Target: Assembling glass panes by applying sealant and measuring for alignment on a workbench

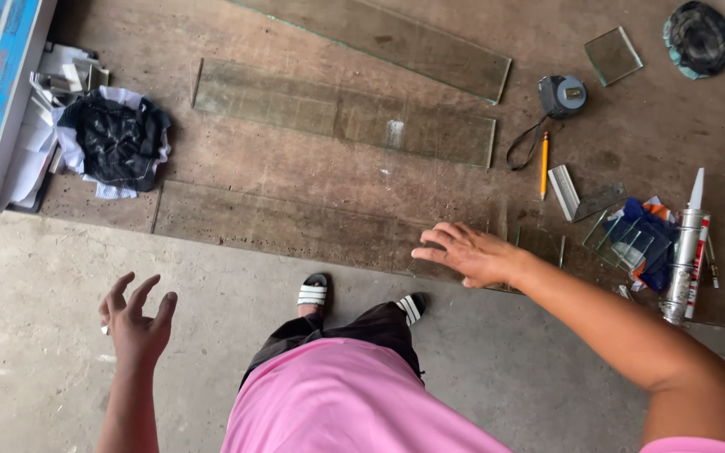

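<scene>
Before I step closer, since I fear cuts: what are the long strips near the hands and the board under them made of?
The long strips look like clear glass: see-through, with greenish edges and faint sheen. The board beneath seems worn, stained plywood or wood, matt brown with grain lines. The right hand hovers over the nearest strip; contact cannot be told.

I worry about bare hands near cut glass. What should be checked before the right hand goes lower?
1. Right hand empty, fingers spread: ok.
2. Left hand empty, away from the glass: ok.
3. Nearest glass strip lying flat on the board: ok.
4. Hand protection: not ok, both bare.
5. Feet covered: not ok, open sandals beside the strip.
6. Strip edges smooth or chipped: cannot tell.
</scene>
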